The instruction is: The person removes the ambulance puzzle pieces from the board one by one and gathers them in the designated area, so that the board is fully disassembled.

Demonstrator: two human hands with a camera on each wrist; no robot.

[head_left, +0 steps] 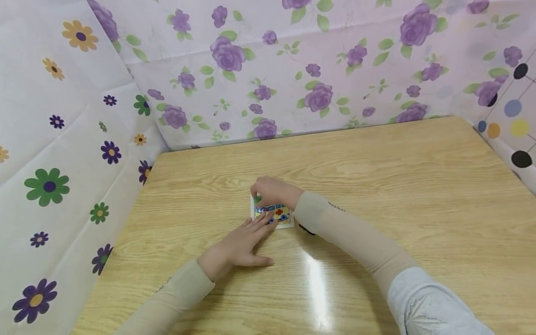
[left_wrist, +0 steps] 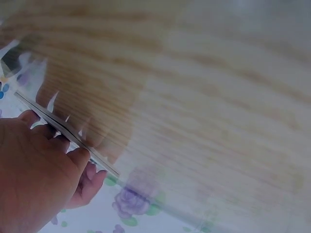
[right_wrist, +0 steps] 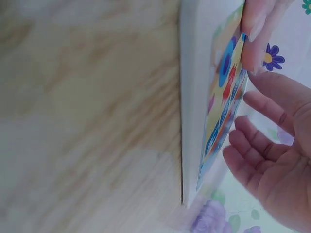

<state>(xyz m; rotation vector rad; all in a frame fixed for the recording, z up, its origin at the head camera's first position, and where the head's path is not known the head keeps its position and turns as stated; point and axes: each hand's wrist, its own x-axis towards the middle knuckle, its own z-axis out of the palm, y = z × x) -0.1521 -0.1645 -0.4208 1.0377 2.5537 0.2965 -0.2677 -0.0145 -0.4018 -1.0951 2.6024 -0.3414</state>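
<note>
Board (head_left: 284, 218) lies flat on table (head_left: 398, 181), just past left hand (head_left: 244, 242), whose spread fingers rest on its near side, and under right hand (head_left: 274, 190), bent over its far side, pinching or not can't tell, both equally near, long axis unclear.

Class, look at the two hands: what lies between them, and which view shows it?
Between the left hand and the right hand lies a white-edged picture board, partly covered by both; the head view shows it.
</note>
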